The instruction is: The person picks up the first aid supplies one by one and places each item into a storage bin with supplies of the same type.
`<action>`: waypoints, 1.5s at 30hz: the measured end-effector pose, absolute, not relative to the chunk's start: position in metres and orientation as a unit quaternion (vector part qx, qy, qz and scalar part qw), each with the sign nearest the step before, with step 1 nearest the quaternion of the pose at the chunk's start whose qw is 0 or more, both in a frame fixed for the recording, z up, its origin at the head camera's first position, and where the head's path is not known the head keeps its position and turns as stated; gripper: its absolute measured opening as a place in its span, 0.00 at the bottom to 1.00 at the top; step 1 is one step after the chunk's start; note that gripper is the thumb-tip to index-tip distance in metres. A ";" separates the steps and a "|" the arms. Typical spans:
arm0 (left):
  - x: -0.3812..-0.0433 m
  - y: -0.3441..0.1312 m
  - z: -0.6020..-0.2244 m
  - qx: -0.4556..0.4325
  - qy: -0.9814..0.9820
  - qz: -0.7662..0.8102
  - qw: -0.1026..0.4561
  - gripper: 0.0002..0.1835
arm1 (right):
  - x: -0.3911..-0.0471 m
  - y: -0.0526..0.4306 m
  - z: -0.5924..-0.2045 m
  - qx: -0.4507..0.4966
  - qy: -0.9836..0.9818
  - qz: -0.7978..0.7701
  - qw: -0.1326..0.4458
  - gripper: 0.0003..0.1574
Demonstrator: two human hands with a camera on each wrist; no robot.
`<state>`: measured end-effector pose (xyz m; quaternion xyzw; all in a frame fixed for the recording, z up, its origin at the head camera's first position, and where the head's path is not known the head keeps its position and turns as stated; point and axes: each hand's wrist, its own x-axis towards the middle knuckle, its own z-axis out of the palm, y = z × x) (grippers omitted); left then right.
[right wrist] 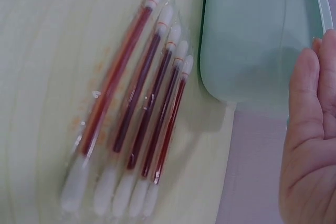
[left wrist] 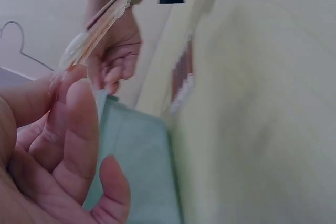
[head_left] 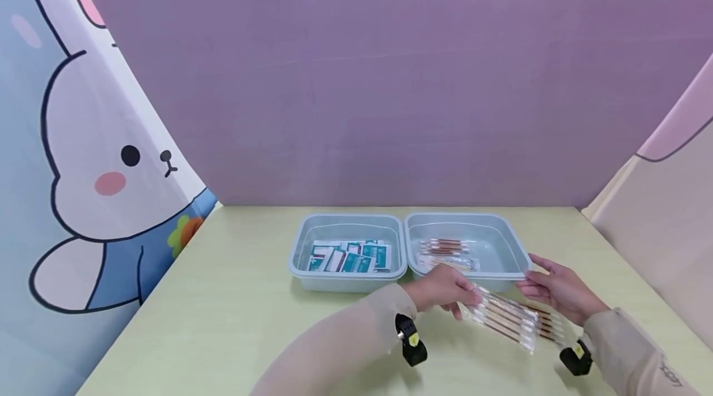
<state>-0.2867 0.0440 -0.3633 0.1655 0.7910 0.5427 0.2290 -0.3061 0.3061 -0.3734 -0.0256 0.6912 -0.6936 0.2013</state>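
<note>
My left hand (head_left: 445, 289) pinches a clear packet of cotton swabs (head_left: 507, 317) by one end, in front of the right tub. Reddish-brown sticks with white tips show through its film. My right hand (head_left: 562, 288) grips the front right corner of the right light-blue plastic tub (head_left: 465, 218), fingers at the rim. A second swab packet (right wrist: 134, 114) lies flat on the table below the right hand, partly hidden by the held one in the head view. Inside the right tub are more swab packets (head_left: 445, 246).
A matching left tub (head_left: 348, 284) stands against the right one, holding several teal-and-white sachets (head_left: 359, 263). The pale yellow table (head_left: 234, 297) ends at a purple backdrop (head_left: 356, 86), with a cartoon-printed cloth (head_left: 128, 198) along the left side.
</note>
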 end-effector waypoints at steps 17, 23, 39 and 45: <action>-0.333 -0.004 -0.330 0.102 0.789 0.588 0.146 0.07 | -0.312 0.291 -0.377 -0.039 0.690 -0.693 0.204 0.45; -0.347 -0.012 -0.325 0.064 0.777 0.615 0.117 0.07 | -0.313 0.288 -0.377 -0.038 0.696 -0.689 0.200 0.43; -0.373 -0.019 -0.307 -0.004 0.778 0.623 0.084 0.10 | -0.321 0.286 -0.379 -0.051 0.687 -0.698 0.195 0.45; -0.376 -0.016 -0.316 -0.037 0.779 0.621 0.077 0.13 | -0.323 0.283 -0.382 -0.050 0.684 -0.701 0.195 0.45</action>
